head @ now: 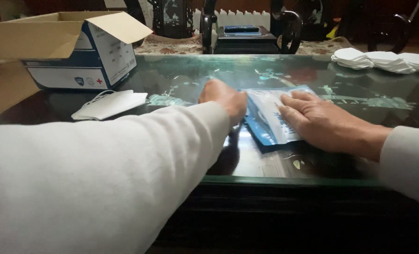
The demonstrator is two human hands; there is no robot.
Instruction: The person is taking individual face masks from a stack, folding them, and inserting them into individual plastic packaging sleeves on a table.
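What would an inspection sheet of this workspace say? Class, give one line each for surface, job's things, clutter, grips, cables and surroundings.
Surface: dark glass-topped table, glossy, patterned beneath.
Job's things: blue-and-white flat packet, lying flat under both hands.
Clutter: single white mask; open cardboard box; rows of stacked white masks.
Grips: left hand at the packet's left edge, grip unclear; right hand pressed flat, open.
Cables: nothing seen.
Surroundings: dark carved furniture behind, dim room.

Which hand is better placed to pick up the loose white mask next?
Left, probably. The left hand is at the blue-and-white pouch's left edge, nearer the folded white mask. The right hand lies flat on the pouch, farther away.
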